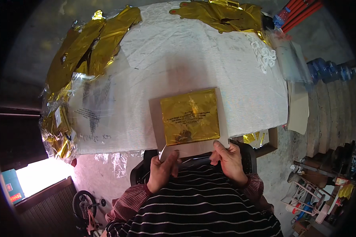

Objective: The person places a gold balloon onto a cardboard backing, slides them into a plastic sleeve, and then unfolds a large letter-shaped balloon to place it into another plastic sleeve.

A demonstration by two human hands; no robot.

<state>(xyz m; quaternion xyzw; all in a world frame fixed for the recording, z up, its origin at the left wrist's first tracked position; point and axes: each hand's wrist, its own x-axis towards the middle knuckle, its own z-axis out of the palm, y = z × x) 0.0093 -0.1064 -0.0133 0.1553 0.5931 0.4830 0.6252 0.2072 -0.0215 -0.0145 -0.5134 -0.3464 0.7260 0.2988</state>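
In front of me, at the table's near edge, lies a clear plastic bag [190, 148] with a folded gold foil sheet [190, 115] inside it. Dark print shows over the gold. My left hand [163, 170] is closed at the bag's near left corner, thumb against curled fingers. My right hand [229, 160] pinches the near right part of the same bag between thumb and fingers. The fingertips under the plastic are partly hidden.
Crumpled gold foil sheets [93, 49] cover the white table's [146, 51] far left, with more gold foil [225, 16] along the back. A stack of clear bags [93, 106] lies at left. White rings [264, 55] are heaped at far right. A dark chair [248, 158] stands close to me.
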